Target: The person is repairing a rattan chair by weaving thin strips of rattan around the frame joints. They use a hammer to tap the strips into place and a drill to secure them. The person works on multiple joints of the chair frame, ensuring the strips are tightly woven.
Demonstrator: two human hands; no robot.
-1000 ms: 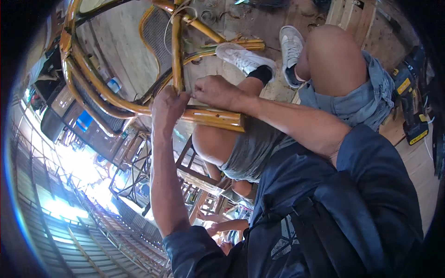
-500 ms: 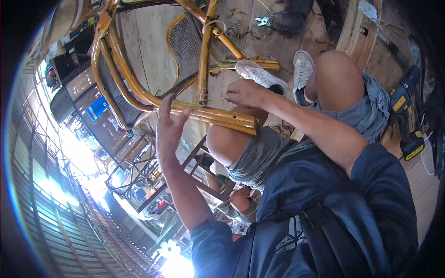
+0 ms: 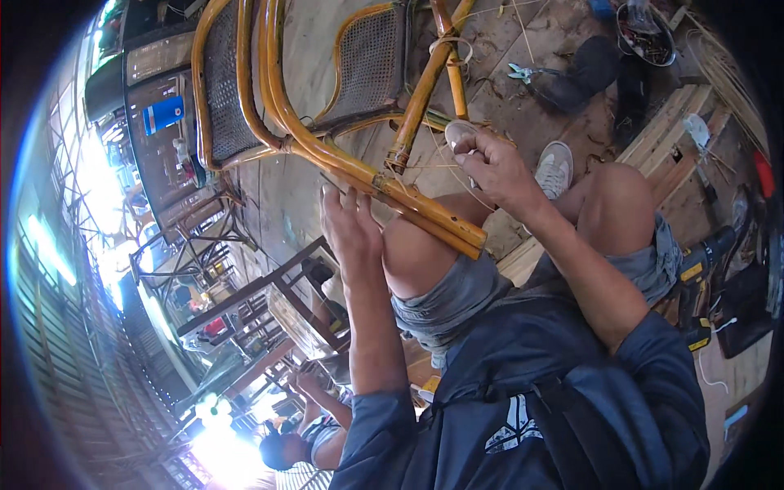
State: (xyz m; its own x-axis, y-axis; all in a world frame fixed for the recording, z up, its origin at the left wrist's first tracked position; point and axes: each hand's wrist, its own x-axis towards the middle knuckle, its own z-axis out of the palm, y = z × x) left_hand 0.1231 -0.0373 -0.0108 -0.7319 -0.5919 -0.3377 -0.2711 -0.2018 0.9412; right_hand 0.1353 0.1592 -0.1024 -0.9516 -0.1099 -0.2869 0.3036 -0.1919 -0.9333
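A glossy rattan chair frame [image 3: 287, 98] with woven cane panels lies across my knees. A lashed joint [image 3: 398, 158] sits where a slanting pole meets the doubled poles. From that joint a thin cane strip [image 3: 433, 167] runs rightward to my right hand [image 3: 496, 170], pinched between thumb and fingers. My left hand [image 3: 353, 229] rests below the doubled poles, its fingertips against their near side, stretched upward and slightly apart; its thumb is not clear. A thin dark line by those fingertips is too small to name. Around the upper pole hangs a pale loop of cane [image 3: 451, 51].
Pliers [image 3: 520, 73] lie on the floor beyond my shoes. At right are wooden planks [image 3: 670, 131], a yellow-black cordless drill [image 3: 698, 269] and a metal bowl [image 3: 647, 37] of small bits. Another person [image 3: 306, 441] is at lower left, near wooden furniture frames [image 3: 253, 306].
The view has shifted, and the frame appears farther right. My left hand has gone from spread above the pole to fingertips against it. My right hand still pinches the strip, farther from the joint.
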